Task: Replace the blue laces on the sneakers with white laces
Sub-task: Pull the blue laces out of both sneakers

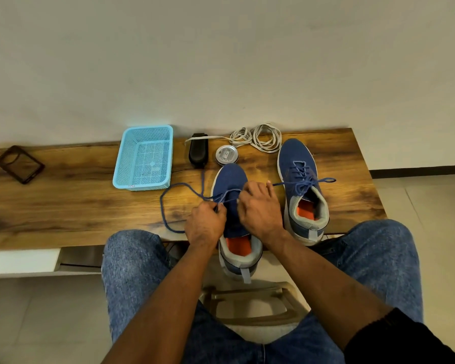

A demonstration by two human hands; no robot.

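Blue mesh basket (143, 158) beside black brush (198, 151), round tin (227, 155)

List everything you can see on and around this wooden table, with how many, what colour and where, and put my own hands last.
sneakers: two, blue with grey collars and orange insoles; one at table's right, still laced, the other at the front edge under the hands
blue lace: one, partly pulled out, looping left of the near sneaker
white laces: a loose coiled bunch, back edge of table
basket: one, light blue, back centre-left
brush-like object: one, black, right of basket
round tin: one, silver, beside it
phone case: one, dark, far left
table: one, brown wood
left hand: pinches the blue lace
right hand: fingers curled on the near sneaker's lacing
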